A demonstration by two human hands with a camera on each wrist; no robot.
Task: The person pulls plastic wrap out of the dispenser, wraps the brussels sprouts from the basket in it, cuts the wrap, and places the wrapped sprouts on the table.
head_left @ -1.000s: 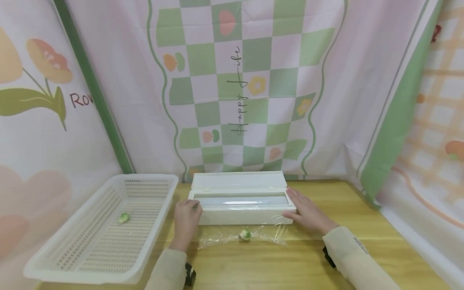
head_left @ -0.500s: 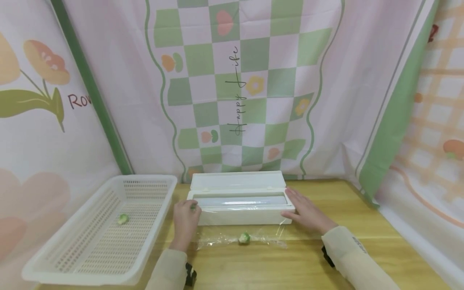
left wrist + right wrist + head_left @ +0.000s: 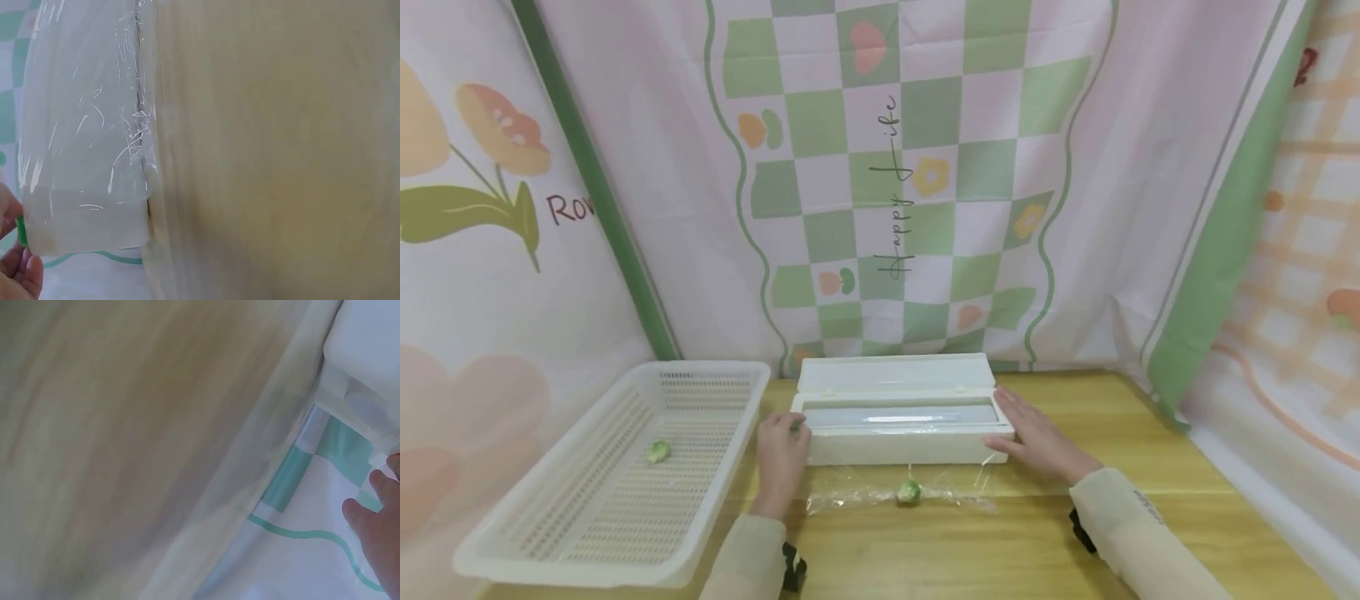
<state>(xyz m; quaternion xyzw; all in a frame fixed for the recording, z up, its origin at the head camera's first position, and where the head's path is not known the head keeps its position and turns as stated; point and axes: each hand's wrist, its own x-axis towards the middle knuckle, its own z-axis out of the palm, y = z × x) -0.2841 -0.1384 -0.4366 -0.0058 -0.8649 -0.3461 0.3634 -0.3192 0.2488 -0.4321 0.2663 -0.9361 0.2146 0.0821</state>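
Observation:
A white cling film box [image 3: 902,447] stands at the back of the table, its lid [image 3: 895,374] raised and a roll of film [image 3: 898,417] inside. My left hand [image 3: 781,458] is at its left end, pinching a small green slide cutter [image 3: 22,231]. My right hand [image 3: 1037,437] rests against the right end with fingers extended; in the right wrist view, only part of that hand [image 3: 381,519] shows beside the white box. Clear film [image 3: 850,498] drapes over the front edge onto the table. A small green-and-white Brussels sprout [image 3: 908,492] lies at the film's front edge.
Left of the box stands a white plastic basket [image 3: 688,533] with one more green-and-white sprout [image 3: 658,452] in it. The wooden table [image 3: 970,554] meets a patterned curtain [image 3: 917,275] behind the box, and more printed cloth hangs at both sides.
My left hand and the green slide cutter have shifted slightly left along the box. My right hand, the box and the sprout hold their places; the head view wavers a little.

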